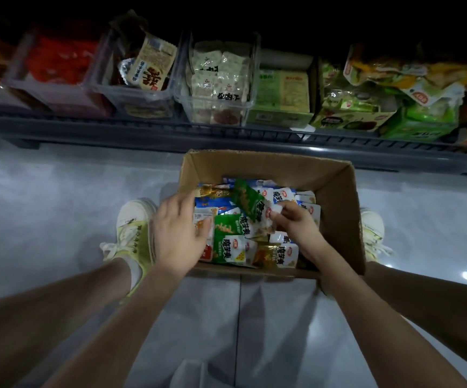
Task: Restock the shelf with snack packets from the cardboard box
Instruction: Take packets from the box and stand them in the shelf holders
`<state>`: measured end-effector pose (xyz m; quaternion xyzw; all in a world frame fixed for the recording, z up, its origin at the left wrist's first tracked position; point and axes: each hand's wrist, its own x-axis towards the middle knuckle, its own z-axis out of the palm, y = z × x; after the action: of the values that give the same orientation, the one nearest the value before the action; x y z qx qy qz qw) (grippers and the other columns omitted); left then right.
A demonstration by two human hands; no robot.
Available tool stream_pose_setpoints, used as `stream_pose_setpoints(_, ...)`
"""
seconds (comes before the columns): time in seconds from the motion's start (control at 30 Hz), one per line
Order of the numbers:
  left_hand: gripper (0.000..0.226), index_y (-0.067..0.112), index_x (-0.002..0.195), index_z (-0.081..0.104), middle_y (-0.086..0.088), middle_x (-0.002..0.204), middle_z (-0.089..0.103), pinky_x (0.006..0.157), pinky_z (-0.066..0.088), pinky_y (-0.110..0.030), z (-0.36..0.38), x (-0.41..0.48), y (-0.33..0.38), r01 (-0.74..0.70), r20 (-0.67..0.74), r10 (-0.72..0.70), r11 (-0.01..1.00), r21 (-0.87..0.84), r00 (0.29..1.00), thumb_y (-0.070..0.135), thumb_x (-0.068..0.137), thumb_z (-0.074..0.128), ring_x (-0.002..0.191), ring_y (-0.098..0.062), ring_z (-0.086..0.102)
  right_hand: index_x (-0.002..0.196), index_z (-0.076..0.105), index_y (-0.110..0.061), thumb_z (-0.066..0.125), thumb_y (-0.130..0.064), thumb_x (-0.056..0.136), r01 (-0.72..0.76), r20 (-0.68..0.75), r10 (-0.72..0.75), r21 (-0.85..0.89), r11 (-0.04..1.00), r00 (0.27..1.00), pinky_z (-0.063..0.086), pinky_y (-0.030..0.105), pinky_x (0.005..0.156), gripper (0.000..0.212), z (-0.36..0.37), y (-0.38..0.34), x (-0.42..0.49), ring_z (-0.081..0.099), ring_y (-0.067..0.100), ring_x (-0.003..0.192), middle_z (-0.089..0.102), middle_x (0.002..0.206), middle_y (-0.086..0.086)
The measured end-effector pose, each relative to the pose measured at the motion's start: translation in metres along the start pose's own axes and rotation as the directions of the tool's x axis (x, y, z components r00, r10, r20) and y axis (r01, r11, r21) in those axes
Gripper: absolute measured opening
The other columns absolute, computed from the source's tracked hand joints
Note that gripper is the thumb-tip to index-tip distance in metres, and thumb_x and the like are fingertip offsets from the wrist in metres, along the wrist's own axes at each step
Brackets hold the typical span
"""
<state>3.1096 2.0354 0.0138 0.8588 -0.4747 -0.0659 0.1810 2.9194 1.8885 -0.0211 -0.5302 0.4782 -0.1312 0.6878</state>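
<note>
Could not make out the back of the shelf [142,134] beyond the cardboard box [335,197]: lost in darkness, with the outermost bins blurred. Lost part of the box's near wall behind both wrists. Found the box open on the floor [45,205], just short of the shelf rail, holding loose snack packets [229,239] in green, blue, gold and white. Beyond the box's far wall, noted a clear bin [251,88] of pale packets and a green carton [282,91] of flat packs. Read "魔芋爽" on several packets in the box; could not read the small red oval logo. Saw the left hand [176,231] resting on the packets at the box's left side, fingers spread apart. Saw the right hand [296,222] inside the box, fingers pinched on the white end of a tilted green packet [247,200].
</note>
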Motion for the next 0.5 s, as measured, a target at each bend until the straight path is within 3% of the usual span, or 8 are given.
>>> stream_pose_setpoints(0.1, 0.067, 0.011, 0.134, 0.049, -0.012, 0.128, 0.056, 0.103, 0.038, -0.046, -0.007, 0.01, 0.022, -0.244, 0.096, 0.239, 0.969, 0.037, 0.966, 0.052, 0.083, 0.055, 0.12, -0.03, 0.049, 0.093, 0.058, 0.009, 0.063, -0.012, 0.088, 0.018, 0.156, -0.016, -0.009, 1.0, 0.988, 0.048, 0.034, 0.074, 0.022, -0.007, -0.019, -0.014, 0.056, 0.025, 0.074, 0.053, 0.077, 0.018)
stream_pose_setpoints(0.2, 0.066, 0.022, 0.138, 0.046, -0.002, 0.126, 0.06, 0.095, 0.04, -0.033, -0.016, 0.014, 0.039, -0.33, 0.313, 0.312, 0.944, 0.003, 0.897, 0.055, 0.082, 0.062, 0.115, -0.023, 0.055, 0.093, 0.063, -0.003, 0.059, -0.004, 0.089, -0.02, 0.304, 0.013, 0.019, 1.0, 0.953, 0.052, 0.025, 0.074, 0.005, -0.006, -0.029, -0.024, 0.064, 0.018, 0.079, 0.066, 0.085, 0.014)
stream_pose_setpoints(0.3, 0.051, 0.03, 0.133, 0.051, 0.001, 0.112, 0.067, 0.07, 0.039, -0.026, -0.018, 0.013, 0.04, -0.166, 0.452, 0.138, 0.986, 0.023, 0.881, 0.05, 0.087, 0.06, 0.1, -0.019, 0.062, 0.092, 0.066, -0.011, 0.058, 0.0, 0.09, -0.089, 0.293, 0.065, 0.07, 0.994, 0.954, 0.054, 0.023, 0.07, 0.014, -0.001, -0.021, -0.024, 0.068, 0.012, 0.079, 0.072, 0.086, 0.003)
stream_pose_setpoints(0.43, 0.039, 0.021, 0.12, 0.061, -0.004, 0.091, 0.071, 0.057, 0.039, -0.027, -0.013, 0.009, 0.012, 0.067, 0.315, -0.052, 0.997, -0.04, 0.948, 0.041, 0.087, 0.063, 0.078, -0.023, 0.065, 0.107, 0.063, -0.009, 0.071, -0.007, 0.083, -0.208, -0.01, 0.209, 0.013, 0.978, 0.978, 0.051, 0.021, 0.07, 0.026, 0.001, 0.018, -0.006, 0.064, 0.017, 0.087, 0.065, 0.101, 0.007)
stream_pose_setpoints(0.5, 0.034, 0.013, 0.112, 0.064, -0.009, 0.09, 0.071, 0.058, 0.038, -0.029, -0.011, 0.009, -0.002, 0.18, 0.25, -0.147, 0.977, -0.113, 0.957, 0.035, 0.087, 0.066, 0.079, -0.029, 0.065, 0.112, 0.06, -0.004, 0.07, -0.002, 0.082, -0.291, -0.127, 0.292, 0.032, 0.956, 0.948, 0.047, 0.013, 0.057, 0.032, -0.001, 0.037, 0.003, 0.06, 0.016, 0.083, 0.062, 0.103, 0.008)
